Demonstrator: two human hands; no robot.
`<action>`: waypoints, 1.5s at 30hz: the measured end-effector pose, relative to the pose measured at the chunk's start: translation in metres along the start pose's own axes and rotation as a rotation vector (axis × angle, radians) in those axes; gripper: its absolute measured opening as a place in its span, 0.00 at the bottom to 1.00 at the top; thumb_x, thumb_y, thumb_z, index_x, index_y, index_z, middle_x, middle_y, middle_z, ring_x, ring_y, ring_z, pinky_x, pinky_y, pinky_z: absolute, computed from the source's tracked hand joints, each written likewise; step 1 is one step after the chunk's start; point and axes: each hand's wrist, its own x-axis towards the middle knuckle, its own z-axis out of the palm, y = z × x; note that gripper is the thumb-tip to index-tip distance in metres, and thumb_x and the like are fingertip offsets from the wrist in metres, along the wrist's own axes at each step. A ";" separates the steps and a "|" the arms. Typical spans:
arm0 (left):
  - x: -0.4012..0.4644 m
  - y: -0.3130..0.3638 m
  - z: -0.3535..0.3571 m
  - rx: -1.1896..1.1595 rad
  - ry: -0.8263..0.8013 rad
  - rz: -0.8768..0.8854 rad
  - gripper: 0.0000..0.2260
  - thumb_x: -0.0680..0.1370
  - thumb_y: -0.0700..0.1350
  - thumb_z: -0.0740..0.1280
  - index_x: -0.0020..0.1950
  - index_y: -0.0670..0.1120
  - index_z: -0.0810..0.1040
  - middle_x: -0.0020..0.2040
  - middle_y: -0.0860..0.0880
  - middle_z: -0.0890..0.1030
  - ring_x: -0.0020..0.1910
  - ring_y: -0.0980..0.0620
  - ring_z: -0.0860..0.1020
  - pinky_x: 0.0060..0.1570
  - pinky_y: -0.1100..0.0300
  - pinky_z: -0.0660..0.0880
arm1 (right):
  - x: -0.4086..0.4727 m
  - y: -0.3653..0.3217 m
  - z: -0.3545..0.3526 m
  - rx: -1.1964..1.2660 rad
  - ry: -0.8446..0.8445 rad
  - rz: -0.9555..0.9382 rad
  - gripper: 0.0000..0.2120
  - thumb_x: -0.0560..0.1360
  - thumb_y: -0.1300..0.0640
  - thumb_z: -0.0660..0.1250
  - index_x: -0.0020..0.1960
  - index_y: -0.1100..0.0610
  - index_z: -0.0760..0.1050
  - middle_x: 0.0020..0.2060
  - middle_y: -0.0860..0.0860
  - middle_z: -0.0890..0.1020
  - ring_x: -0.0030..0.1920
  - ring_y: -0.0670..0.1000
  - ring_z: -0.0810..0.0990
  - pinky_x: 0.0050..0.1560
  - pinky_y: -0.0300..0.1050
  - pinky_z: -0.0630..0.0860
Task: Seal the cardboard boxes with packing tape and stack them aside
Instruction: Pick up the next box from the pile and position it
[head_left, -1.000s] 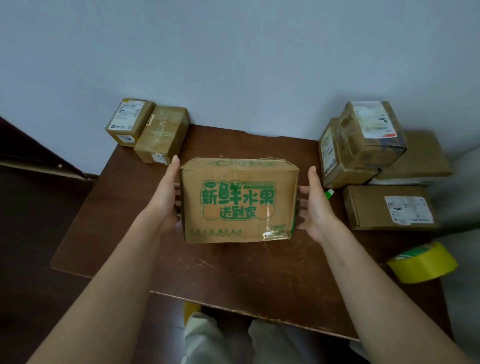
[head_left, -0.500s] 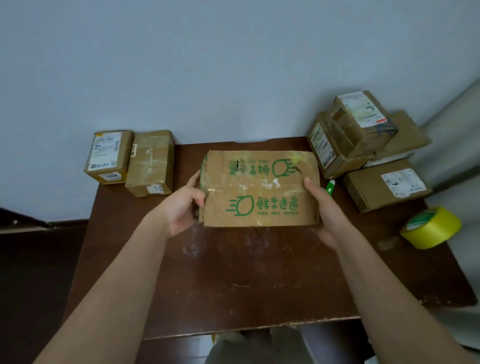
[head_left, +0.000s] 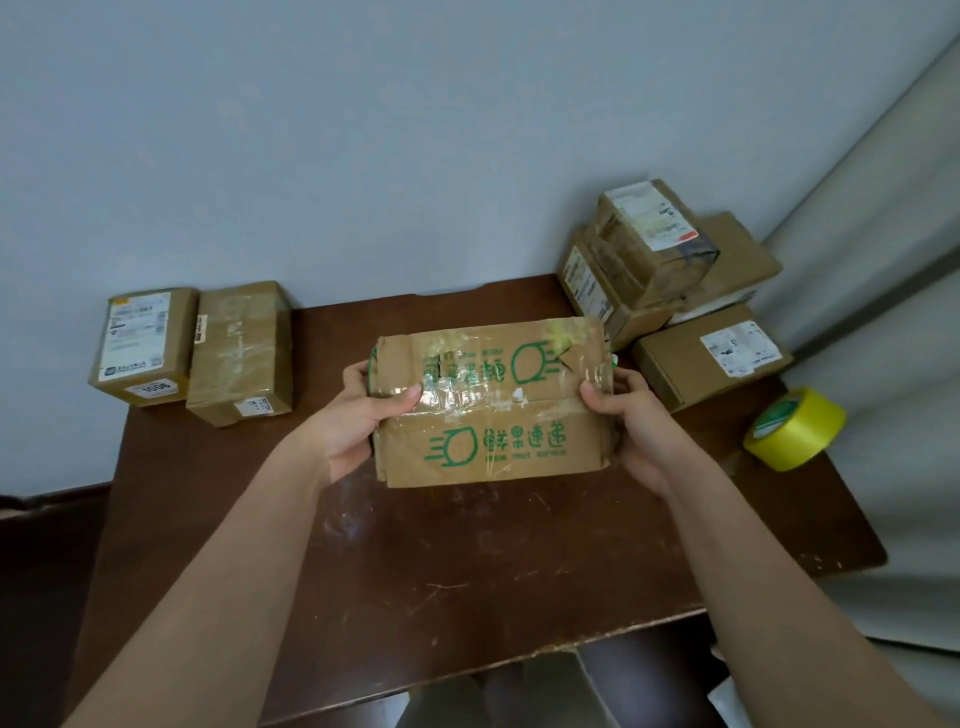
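Both hands (head_left: 358, 421) (head_left: 631, 415) grip the box (head_left: 493, 405) printed "鲜果速递"; another box's label (head_left: 155, 388) reads "1006".

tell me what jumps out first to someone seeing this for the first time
The green-printed box at the table's centre, gripped at either end by the left hand and right hand, thumbs on its taped top seam. Next, the bright yellow tape roll at the right edge. Boxes stand at both back corners, two on the left, a pile on the right.

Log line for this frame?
hands: left hand and right hand grip green-printed box | tape roll: untouched, table right
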 end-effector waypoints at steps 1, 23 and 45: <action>0.002 0.000 0.002 -0.009 0.003 -0.001 0.57 0.54 0.51 0.85 0.75 0.54 0.55 0.63 0.49 0.76 0.61 0.48 0.77 0.57 0.49 0.77 | 0.001 -0.002 -0.003 -0.004 -0.005 0.000 0.26 0.76 0.61 0.71 0.70 0.52 0.66 0.60 0.52 0.79 0.58 0.57 0.80 0.60 0.62 0.76; 0.002 0.000 0.066 0.398 0.163 -0.165 0.42 0.56 0.59 0.83 0.67 0.53 0.75 0.54 0.46 0.85 0.51 0.44 0.84 0.55 0.45 0.79 | 0.022 -0.036 -0.088 -1.026 -0.537 0.276 0.36 0.72 0.37 0.71 0.68 0.62 0.70 0.50 0.57 0.86 0.46 0.49 0.87 0.57 0.48 0.80; 0.047 0.009 0.175 0.993 0.863 0.250 0.27 0.81 0.55 0.61 0.77 0.46 0.60 0.77 0.40 0.52 0.77 0.37 0.51 0.75 0.37 0.50 | 0.038 -0.067 -0.140 -1.264 -0.415 0.017 0.20 0.76 0.42 0.71 0.53 0.59 0.80 0.48 0.52 0.85 0.52 0.52 0.82 0.52 0.45 0.76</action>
